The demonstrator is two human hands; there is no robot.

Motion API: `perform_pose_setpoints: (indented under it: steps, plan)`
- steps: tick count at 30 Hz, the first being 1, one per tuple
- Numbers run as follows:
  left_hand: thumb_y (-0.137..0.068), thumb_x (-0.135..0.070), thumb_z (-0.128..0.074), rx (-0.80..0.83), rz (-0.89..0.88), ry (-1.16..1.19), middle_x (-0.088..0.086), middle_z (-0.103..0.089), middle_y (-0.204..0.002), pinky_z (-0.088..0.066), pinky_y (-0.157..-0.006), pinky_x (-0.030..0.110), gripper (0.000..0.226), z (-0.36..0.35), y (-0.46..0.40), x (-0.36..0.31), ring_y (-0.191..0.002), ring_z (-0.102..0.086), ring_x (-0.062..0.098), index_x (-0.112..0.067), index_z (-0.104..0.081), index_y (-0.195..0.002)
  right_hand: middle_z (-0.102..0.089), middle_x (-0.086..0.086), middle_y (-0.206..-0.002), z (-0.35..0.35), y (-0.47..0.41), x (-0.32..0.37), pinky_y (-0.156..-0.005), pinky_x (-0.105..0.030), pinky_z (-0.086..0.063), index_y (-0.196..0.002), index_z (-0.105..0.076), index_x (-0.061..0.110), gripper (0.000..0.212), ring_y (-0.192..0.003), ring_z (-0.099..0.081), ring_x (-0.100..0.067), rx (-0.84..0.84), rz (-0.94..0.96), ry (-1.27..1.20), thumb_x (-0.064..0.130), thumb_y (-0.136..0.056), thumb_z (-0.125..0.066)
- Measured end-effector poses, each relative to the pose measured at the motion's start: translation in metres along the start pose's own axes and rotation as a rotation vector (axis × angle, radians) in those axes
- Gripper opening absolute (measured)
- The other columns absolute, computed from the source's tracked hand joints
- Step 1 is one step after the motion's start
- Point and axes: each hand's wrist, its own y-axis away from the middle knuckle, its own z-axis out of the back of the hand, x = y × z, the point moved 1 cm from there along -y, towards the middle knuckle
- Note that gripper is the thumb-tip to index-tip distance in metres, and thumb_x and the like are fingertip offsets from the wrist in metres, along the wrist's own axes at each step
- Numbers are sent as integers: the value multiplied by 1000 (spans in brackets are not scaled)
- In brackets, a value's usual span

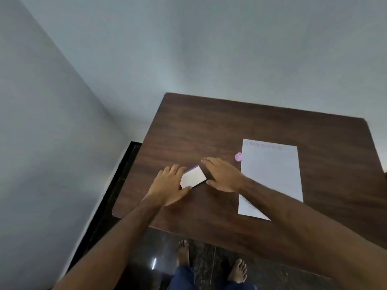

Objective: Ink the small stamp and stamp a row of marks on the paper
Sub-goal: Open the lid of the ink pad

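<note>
A white ink pad box [193, 176] lies on the dark wooden table [230, 122], its lid down and a purple edge showing at its far side. My left hand [169, 185] grips its left side, thumb at the near corner. My right hand [222, 174] rests flat and open just right of the box, touching or almost touching it. A small pink stamp [238, 156] stands alone on the table by the left edge of the white paper [270, 176]. A row of several faint round marks [262, 145] runs along the paper's far edge.
The table stands in a room corner, with grey walls [62, 101] to the left and behind. Dark glossy floor tiles [146, 258] and my bare feet [236, 271] show below the table's near edge. My right forearm crosses the paper's near corner.
</note>
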Motion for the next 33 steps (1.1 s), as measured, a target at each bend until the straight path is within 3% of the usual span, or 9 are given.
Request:
perform_pose_setpoints:
  steps: [4, 10, 16, 21, 28, 33]
  plan:
    - [-82, -65, -53, 44, 42, 0, 1, -41, -145, -42, -99, 40, 83, -29, 5, 5, -123, -45, 24, -22, -29, -149, -27, -6, -165, -12, -15, -3, -118, -39, -31, -157, -24, 16, 77, -148, -31, -25, -3, 23, -15, 30, -91, -61]
    - [-86, -48, -58, -23, -7, 112, 0, -43, -138, -41, -95, 37, 70, -40, -2, 14, -119, -43, 22, -22, -34, -146, -39, 1, -158, -23, -33, -1, -110, -37, -39, -153, -36, 23, 67, -140, -38, -21, -20, 137, 5, 24, -90, -59]
    - [-87, -43, -56, -45, -69, 127, -1, -41, -146, -39, -99, 40, 75, -41, -20, 16, -129, -39, 22, -20, -27, -152, -48, -3, -145, -36, -24, -21, -101, -36, -43, -144, -46, 22, 55, -127, -47, -23, -132, 71, 45, 35, -92, -58]
    - [-88, -43, -56, -19, -201, 157, -5, -39, -147, -34, -102, 36, 72, -44, -45, 4, -132, -35, 17, -29, -25, -151, -51, -1, -140, -37, 0, -45, -100, -30, -43, -140, -50, 21, 54, -123, -50, -18, -209, 25, 2, 40, -91, -61]
    - [-89, -50, -53, -219, -371, 112, -10, -42, -139, -34, -87, 31, 57, -67, -66, 7, -118, -42, 12, -32, -38, -141, -53, 2, -134, -55, 16, -68, -95, -18, -44, -134, -55, 17, 53, -116, -53, -11, -395, 88, -12, 45, -90, -62]
    - [-90, -49, -53, -318, -408, 165, -18, -40, -135, -32, -88, 29, 52, -81, -68, 13, -117, -39, 7, -39, -39, -139, -53, 4, -132, -72, 13, -72, -91, -12, -43, -135, -57, 19, 53, -113, -52, -8, -499, 129, 40, 49, -91, -56]
